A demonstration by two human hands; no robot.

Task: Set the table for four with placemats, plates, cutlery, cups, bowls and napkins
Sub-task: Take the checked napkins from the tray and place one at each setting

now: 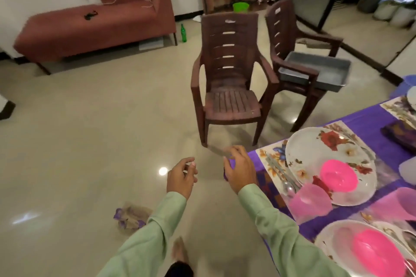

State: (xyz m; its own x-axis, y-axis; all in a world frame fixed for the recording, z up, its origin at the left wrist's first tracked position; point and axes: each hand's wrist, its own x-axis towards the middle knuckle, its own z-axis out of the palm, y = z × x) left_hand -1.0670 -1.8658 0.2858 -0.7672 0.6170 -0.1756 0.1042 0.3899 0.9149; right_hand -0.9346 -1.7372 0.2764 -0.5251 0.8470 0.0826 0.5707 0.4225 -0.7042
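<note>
Take the likely light, stiff pink plastic cup (309, 200), at the purple-clothed table's (369, 128) near edge, round its wall; left hand (181, 176) loosely curled, empty, right hand's (239, 168) hold at the corner unclear.

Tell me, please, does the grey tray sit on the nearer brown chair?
No, the grey tray rests on the farther chair.

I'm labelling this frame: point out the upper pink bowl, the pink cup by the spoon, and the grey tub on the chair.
upper pink bowl (338, 174), head view, centre of its hollow.
pink cup (309, 201), head view, middle of its side.
grey tub (326, 67), head view, bare inner floor.
</note>
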